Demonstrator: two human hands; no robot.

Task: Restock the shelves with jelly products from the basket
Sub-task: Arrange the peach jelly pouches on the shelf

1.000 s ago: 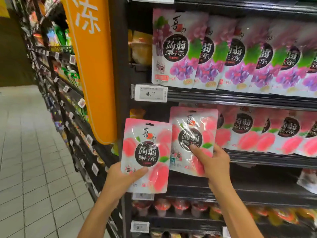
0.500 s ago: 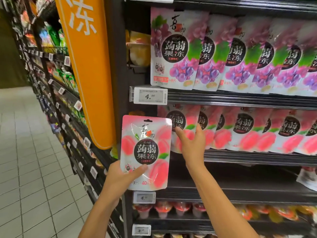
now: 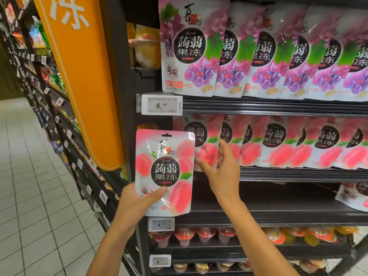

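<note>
My left hand (image 3: 137, 204) grips a pink peach jelly pouch (image 3: 165, 172) by its lower left corner, thumb across the front, and holds it upright in front of the shelf post. My right hand (image 3: 223, 172) reaches to the leftmost peach pouch on the shelf (image 3: 205, 144). Its fingers are spread and mostly straight, and they touch that pouch's lower part. A row of the same peach pouches (image 3: 288, 142) stands on the middle shelf (image 3: 298, 174). The basket is out of view.
Purple grape jelly pouches (image 3: 249, 50) fill the shelf above, with a price tag (image 3: 161, 104) at its left end. Jelly cups (image 3: 199, 236) line the lower shelves. An orange sign (image 3: 79, 76) hangs left of the post. The tiled aisle floor (image 3: 35, 196) lies to the left.
My right hand set its peach pouch into the left end of the shelf row and let go; it now touches it with spread fingers. The left hand's pouch rose slightly.
</note>
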